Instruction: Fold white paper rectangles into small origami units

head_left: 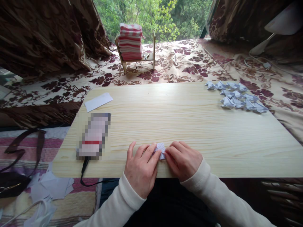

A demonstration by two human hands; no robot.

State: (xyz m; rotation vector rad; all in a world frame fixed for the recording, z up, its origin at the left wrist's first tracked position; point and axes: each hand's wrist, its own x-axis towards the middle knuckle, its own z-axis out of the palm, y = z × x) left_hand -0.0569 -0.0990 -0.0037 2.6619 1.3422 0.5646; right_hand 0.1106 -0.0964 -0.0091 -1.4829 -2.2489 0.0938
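Observation:
A small piece of folded paper [161, 147], white with a faint bluish pattern, lies near the front edge of the wooden table. My left hand [142, 165] rests on the tabletop, with its index finger and thumb holding the left side of the paper and the other fingers spread. From the other side, my right hand [183, 160] pinches the paper's right edge with curled fingers. Parts of the paper are hidden under my fingertips.
Folded paper pieces [236, 97] sit at the table's back right. A white paper strip [98, 101] and a pixelated phone [94, 135] with a black cable [82, 171] lie left. Loose paper sheets [50, 186] are beside the table; a small rack [153, 52] holds folded cloths [130, 42] behind.

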